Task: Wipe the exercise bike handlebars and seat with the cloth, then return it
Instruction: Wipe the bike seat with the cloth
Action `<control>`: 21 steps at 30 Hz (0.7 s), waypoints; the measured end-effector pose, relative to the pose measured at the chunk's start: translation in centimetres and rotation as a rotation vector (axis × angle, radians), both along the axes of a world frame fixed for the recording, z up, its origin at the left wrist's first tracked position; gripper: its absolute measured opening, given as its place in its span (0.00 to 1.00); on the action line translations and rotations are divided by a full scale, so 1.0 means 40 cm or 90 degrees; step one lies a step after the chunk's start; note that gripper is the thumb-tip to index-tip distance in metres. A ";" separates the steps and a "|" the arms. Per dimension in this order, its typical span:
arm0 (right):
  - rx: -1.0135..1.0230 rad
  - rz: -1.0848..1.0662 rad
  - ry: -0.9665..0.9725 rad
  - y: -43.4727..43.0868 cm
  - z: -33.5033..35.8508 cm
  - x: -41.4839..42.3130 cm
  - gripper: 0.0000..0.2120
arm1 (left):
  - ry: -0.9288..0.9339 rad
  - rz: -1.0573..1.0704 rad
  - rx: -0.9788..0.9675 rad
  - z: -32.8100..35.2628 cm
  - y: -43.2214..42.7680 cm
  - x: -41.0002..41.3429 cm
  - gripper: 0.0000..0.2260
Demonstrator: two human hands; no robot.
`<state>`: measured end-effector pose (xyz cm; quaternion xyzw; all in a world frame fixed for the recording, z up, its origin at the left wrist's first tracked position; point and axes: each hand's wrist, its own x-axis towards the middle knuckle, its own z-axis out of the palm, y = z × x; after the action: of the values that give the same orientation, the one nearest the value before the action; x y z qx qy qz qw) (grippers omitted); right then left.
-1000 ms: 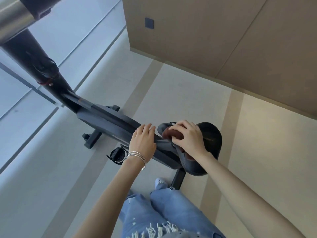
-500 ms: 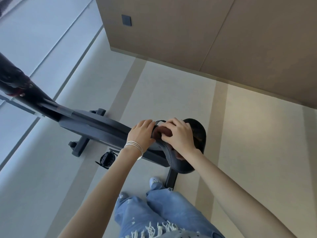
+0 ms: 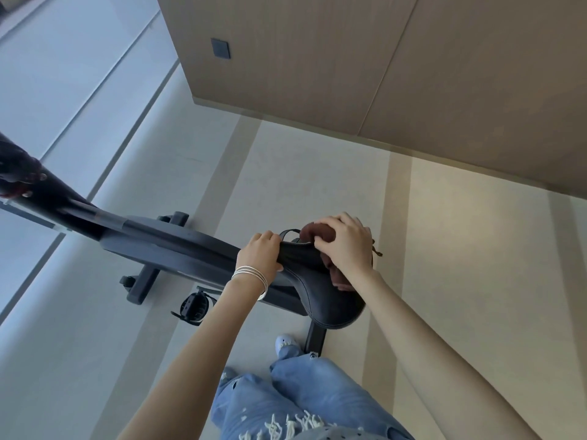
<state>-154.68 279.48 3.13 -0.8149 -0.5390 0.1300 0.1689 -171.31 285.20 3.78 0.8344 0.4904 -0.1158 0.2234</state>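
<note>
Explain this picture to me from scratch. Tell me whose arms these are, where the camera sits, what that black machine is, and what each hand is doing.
There is no robot here. The one picture comes from a wide-angle camera worn on a person's head, looking down, so the two bare arms are the wearer's own, and the blue jeans at the bottom are their legs.

The dark machine is an exercise bike standing on a pale floor. Its black seat is nearest the person, and a pedal shows below the frame.

The left hand, with thin bangles at the wrist, grips the narrow front of the seat to steady it. The right hand presses a dark reddish-brown cloth against the seat, bunched under the fingers. The handlebars are mostly out of view.
</note>
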 end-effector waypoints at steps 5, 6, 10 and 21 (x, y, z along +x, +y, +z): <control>0.057 0.060 -0.025 -0.125 -0.001 -0.015 0.18 | -0.031 0.036 -0.003 -0.004 -0.001 -0.006 0.21; 0.065 0.070 -0.022 -0.156 -0.001 -0.007 0.18 | -0.040 0.043 -0.001 -0.006 -0.004 -0.008 0.20; 0.085 0.045 0.014 -0.211 0.001 0.051 0.18 | -0.069 0.059 0.004 -0.019 -0.020 -0.014 0.19; -0.007 -0.117 0.072 -0.031 0.010 0.093 0.16 | -0.068 0.068 0.012 -0.025 -0.030 -0.011 0.20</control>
<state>-150.98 278.24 3.54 -0.8532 -0.4507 0.1629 0.2058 -171.73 284.02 2.78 0.8141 0.5227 -0.0541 0.2471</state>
